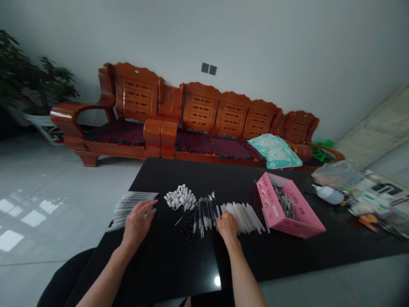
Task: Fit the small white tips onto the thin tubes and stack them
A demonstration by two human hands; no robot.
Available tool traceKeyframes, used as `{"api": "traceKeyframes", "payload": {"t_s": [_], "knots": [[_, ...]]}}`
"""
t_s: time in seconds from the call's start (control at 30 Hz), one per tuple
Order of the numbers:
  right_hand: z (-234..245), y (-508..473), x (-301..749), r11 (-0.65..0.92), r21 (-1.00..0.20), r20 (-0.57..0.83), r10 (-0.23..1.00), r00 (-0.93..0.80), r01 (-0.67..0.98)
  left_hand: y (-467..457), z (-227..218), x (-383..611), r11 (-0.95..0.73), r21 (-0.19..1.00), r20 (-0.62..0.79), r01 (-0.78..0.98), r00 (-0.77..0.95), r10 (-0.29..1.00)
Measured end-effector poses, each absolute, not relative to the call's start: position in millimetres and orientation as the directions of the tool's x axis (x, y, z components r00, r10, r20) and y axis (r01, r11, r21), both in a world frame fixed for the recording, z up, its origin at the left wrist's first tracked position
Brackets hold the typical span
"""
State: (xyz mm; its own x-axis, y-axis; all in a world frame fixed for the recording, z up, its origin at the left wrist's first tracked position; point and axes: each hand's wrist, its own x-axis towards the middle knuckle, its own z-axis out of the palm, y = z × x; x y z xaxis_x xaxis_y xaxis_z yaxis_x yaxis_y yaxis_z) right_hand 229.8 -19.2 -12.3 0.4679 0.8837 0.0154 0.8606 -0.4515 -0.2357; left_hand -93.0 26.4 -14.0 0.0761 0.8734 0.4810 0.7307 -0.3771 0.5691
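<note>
Starting on the far left, a leafy potted plant (44, 85) stands on the floor beside a carved wooden sofa (201, 108) that runs along the wall. In front of it, on the black worktop (172, 264), comes a row of pale sticks (132, 199), side by side at the left edge. And here's the left hand (138, 222), right over that row, fingers bent, thumb apart; whether it's pinching a stick, I can't tell from here.

Moving right, there's a loose heap of little white caps (180, 197), and just below its right side, a scatter of small black pieces (188, 232). Right next to those, a bunch of dark-and-clear tubes (204, 215) lies roughly parallel, ends pointing toward the person.

Now the right hand (228, 223)! Its fingers curl down between that bunch and a fan of pale tubes (247, 217), its fingertips at a tube on the fan's left side; a firm grip on it I can't confirm. Beyond the fan sits an open pink box (271, 202), tilted in view, with greyish sticks (286, 204) inside. Farther right, a white bottle (329, 195) lies on its side near a clear plastic bag (338, 172).
</note>
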Motion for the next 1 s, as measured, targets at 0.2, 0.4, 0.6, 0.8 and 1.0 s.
{"api": "traceKeyframes", "payload": {"t_s": [0.2, 0.4, 0.6, 0.8, 1.0], "knots": [[-11.7, -23.6, 228.2, -0.279, -0.719, 0.053, 0.892, 0.449, 0.637, 13.1, -24.0, -20.4, -0.348, 0.69, 0.297, 0.634, 0.19, 0.936], [-24.2, -35.0, 220.9, -0.251, -0.949, -0.147, 0.89, 0.432, 0.192, 27.3, -31.2, 0.8, -0.242, 0.528, 0.085, 0.814, 0.233, 0.969], [-21.7, -41.3, 212.7, -0.223, -0.975, -0.205, 0.896, 0.393, 0.001, 33.7, -22.6, 5.6, -0.269, 0.37, 0.019, 0.889, 0.282, 0.959], [-18.7, -41.7, 208.9, -0.14, -0.98, -0.179, 0.931, 0.318, -0.141, 31.4, -11.5, -7.4, -0.246, 0.345, 0.014, 0.906, 0.257, 0.966], [-16.9, -39.6, 201.2, -0.134, -0.96, -0.211, 0.924, 0.319, -0.246, 23.5, -4.1, -22.9, -0.247, 0.654, 0.091, 0.715, 0.249, 0.964]]}}
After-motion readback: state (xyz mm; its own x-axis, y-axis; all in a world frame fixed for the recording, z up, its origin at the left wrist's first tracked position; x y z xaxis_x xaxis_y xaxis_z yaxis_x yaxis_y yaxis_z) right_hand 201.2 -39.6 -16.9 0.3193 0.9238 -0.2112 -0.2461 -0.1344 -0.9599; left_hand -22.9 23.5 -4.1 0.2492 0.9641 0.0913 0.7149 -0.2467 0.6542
